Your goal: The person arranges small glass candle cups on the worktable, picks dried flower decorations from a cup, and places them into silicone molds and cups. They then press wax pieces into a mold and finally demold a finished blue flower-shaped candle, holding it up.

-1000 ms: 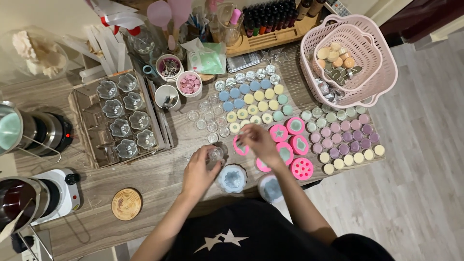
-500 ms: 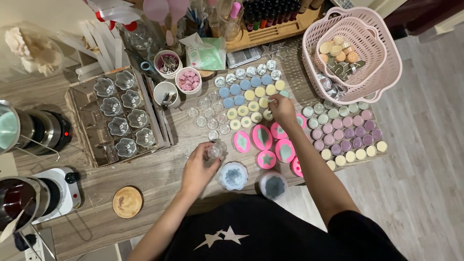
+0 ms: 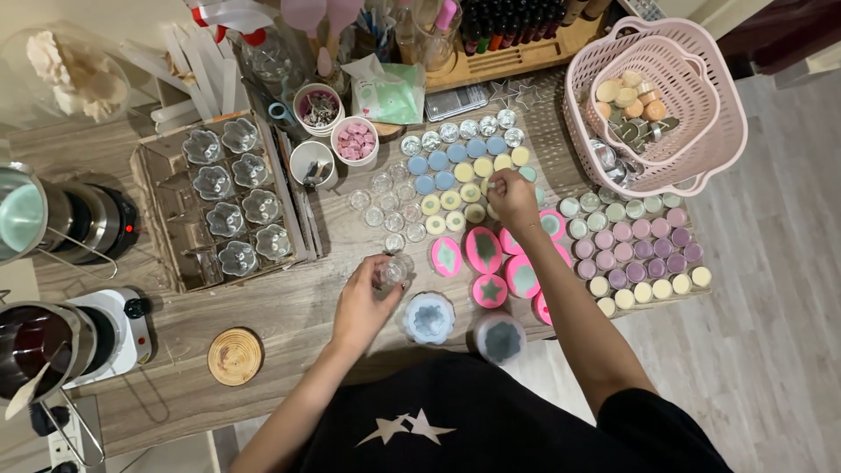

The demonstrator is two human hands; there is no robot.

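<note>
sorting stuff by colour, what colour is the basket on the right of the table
Pale pink, a slotted plastic basket with handles, holding small round candles; clearest in the head view.

light: warm, even, overhead | shadows: soft | focus: sharp | edges: slightly bowed

Grey wooden table (image 3: 289,324), pale floor (image 3: 771,350)

A wood-grain counter (image 3: 289,315) carries rows of small round candles (image 3: 460,171) around the right hand (image 3: 512,200), with pink moulds (image 3: 484,250) just below it. Clear cups (image 3: 385,206) lie above the left hand (image 3: 363,302). Farther left sit a tray (image 3: 175,236), a coaster (image 3: 235,356) and a hotplate (image 3: 109,337); a pink basket (image 3: 701,131) stands right.
</note>
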